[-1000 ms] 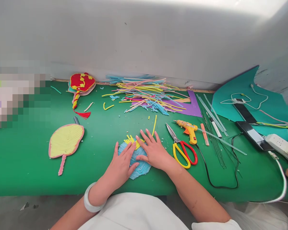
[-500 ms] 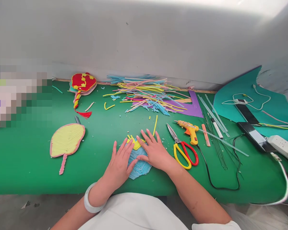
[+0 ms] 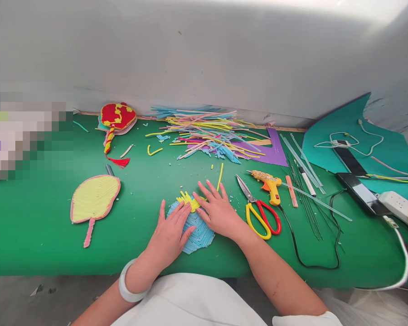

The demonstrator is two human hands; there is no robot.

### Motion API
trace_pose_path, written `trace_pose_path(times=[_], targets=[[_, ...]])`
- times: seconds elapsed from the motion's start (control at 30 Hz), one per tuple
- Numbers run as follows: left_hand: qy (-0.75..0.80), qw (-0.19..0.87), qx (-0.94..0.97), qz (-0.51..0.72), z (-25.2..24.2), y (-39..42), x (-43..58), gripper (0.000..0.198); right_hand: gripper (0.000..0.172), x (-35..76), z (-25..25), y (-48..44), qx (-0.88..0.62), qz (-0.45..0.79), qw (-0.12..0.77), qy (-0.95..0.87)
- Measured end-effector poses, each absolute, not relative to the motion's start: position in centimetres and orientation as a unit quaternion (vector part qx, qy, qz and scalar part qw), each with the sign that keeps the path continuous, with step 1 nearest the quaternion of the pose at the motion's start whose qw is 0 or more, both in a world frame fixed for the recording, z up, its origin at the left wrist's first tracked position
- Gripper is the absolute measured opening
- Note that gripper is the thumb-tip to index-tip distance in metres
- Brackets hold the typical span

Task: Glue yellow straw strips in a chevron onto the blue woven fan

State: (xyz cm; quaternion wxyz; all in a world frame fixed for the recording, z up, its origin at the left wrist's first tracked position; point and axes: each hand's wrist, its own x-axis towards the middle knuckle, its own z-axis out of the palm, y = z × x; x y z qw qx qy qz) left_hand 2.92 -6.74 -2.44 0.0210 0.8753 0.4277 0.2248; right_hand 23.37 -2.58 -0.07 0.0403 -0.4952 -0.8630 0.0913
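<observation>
A blue fan-shaped piece point(image 3: 199, 233) covered in rows of pipe cleaners lies on the green table in front of me. Short yellow pipe cleaner strips point(image 3: 187, 199) form a V at its far edge. My left hand point(image 3: 172, 228) rests on the left side of the piece, fingers stretched out. Lying flat on the right side is my right hand point(image 3: 219, 210), its fingers spread over the yellow strips' right end. Beyond its fingertips a long yellow pipe cleaner point(image 3: 220, 176) points away from me. Parts of the blue piece are hidden under both hands.
Scissors point(image 3: 258, 213) and a yellow glue gun point(image 3: 270, 185) lie to the right, its black cord trailing. At the back is a heap of coloured pipe cleaners point(image 3: 207, 131). A yellow fan point(image 3: 95, 199) lies left, a red fan point(image 3: 119, 116) behind it. A power strip point(image 3: 401, 208) sits far right.
My right hand has shifted slightly, its thumb drawing up towards the other fingers. More of the yellow strips and the blue surface between my hands shows now. My left hand has barely moved.
</observation>
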Motion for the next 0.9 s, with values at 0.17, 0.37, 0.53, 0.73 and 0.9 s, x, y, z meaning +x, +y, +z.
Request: trace_pose_path(times=[0.17,0.37,0.53,0.73,0.9], targets=[[0.432,0.025,0.874,0.22,-2.42,-6.78,2.95,0.043,0.047,23.24,-0.05,-2.49,-0.498,0.081,0.058,-0.862],[0.429,0.027,0.876,0.219,-2.33,-6.71,2.96,0.035,0.046,23.1,-0.09,-2.54,-0.505,0.081,0.061,-0.857],[0.431,0.023,0.876,0.214,-2.31,-6.72,3.01,0.035,0.047,23.02,-0.17,-2.56,-0.507,0.079,0.062,-0.856],[0.428,0.029,0.878,0.211,-2.15,-6.72,2.99,0.032,0.046,22.98,-0.16,-2.57,-0.508,0.079,0.062,-0.855],[0.433,0.04,0.876,0.206,-2.14,-6.75,3.03,0.032,0.046,22.99,-0.22,-2.57,-0.509,0.078,0.064,-0.855]])
